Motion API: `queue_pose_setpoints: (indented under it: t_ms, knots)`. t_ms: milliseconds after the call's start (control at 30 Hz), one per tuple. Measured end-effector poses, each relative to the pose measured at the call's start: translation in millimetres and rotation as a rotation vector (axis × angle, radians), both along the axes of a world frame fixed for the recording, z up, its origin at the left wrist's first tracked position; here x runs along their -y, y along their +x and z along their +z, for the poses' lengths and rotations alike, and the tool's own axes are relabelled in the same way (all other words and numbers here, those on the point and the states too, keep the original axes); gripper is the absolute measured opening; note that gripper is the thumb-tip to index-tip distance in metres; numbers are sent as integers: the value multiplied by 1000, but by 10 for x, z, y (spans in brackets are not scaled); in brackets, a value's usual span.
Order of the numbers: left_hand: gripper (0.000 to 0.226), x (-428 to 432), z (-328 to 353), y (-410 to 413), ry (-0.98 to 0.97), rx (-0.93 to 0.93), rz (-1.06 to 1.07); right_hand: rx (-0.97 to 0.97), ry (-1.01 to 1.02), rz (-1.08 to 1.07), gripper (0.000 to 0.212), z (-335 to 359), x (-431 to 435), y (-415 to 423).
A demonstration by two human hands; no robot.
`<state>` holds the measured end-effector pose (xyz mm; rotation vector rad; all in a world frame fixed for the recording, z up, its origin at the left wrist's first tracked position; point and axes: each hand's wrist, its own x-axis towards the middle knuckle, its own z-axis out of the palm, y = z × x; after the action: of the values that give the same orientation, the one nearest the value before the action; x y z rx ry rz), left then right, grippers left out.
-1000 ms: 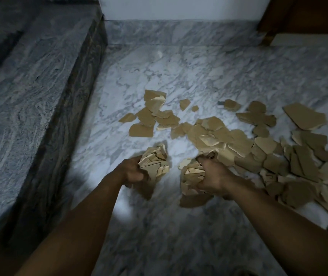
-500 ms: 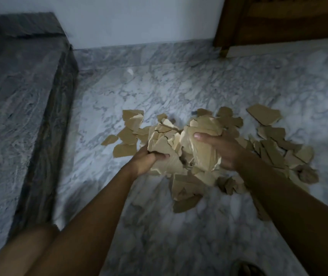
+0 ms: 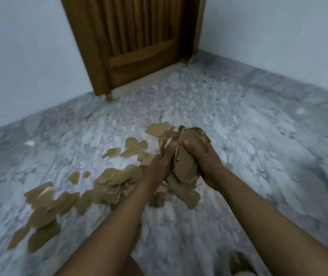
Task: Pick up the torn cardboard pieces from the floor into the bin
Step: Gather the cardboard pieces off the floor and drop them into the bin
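A thick bundle of torn brown cardboard pieces (image 3: 186, 164) is squeezed between both my hands above the marble floor. My left hand (image 3: 159, 166) grips its left side, and my right hand (image 3: 203, 156) wraps its right side with the thumb on top. Several loose cardboard pieces (image 3: 111, 184) lie scattered on the floor to the left and below my hands, reaching toward the lower left (image 3: 41, 216). No bin is in view.
A brown wooden door (image 3: 139, 40) stands ahead in the corner between two pale walls. Grey-white marble floor (image 3: 258, 136) spreads to the right of my hands. My foot (image 3: 238, 263) shows at the bottom edge.
Both hands brought their two handfuls together into one bundle and lifted it. My view swung right, from the stone ledge to the wooden door.
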<state>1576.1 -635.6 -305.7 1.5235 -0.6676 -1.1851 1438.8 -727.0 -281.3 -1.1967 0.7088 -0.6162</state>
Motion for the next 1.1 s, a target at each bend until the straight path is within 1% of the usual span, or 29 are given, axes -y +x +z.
queue_pose_setpoints:
  t_ms: [33,100,133,200,233,300,333,367,433,467,533,633,667,733,833,900,967,1033,1100]
  knots:
    - [77,184,48,-132,-8,37,-59,4,-14,-44,55,82,126,-193]
    - [83,487,335,-482,-4,89,-121,-16,-19,-130,73,260,366,-596]
    - [82,631,538,-706,-17,111,-146,-25,-21,-172,80,351,489,-811]
    - [67,912,827,-1097,-29,193,-249,-26,-17,-232,83,514,749,-1252]
    - [57,1043,973,-1309,-33,225,-302,-17,1,-252,78,596,887,-1479]
    - [41,1336,1211,-1752,-73,249,-354,21,32,-283,57,781,1153,-1963]
    - [37,1505,1304,-1985,-96,265,-364,56,22,-298,47,883,1279,-2217]
    - [36,1680,1402,-2228,-104,289,-370,83,-8,-321,44,989,1411,-2473]
    - [41,2035,1599,-2727,-136,323,-373,106,-43,-413,47,1210,1696,-2994]
    - [42,2219,1699,-2991,-152,325,-382,109,-32,-463,53,1313,1841,-3272]
    - [38,2545,1899,-3531,-189,333,-435,123,-17,-520,61,1510,2073,-3857]
    - [36,2972,2113,-4346,-219,337,-549,117,-39,-569,39,1694,2333,-4778]
    - [38,3128,2138,-4622,-229,337,-590,105,-39,-600,39,1715,2414,-5090]
    - [42,3450,2138,-5200,-228,351,-678,65,-25,-685,47,1725,2553,-5706]
    - [37,3898,2030,-6134,-215,350,-800,20,12,-848,43,1640,2720,-6609]
    - [45,4166,1895,-6759,-213,381,-893,-10,66,-971,54,1536,2769,-7161]
    - [50,4383,1741,-7311,-178,357,-983,-102,110,-1078,62,1393,2821,-7655]
    - [48,4587,1546,-7760,-154,322,-1042,-203,120,-1132,62,1238,2886,-8060]
    - [44,4790,1332,-8101,-147,341,-1103,-338,85,-1159,60,1102,2932,-8362]
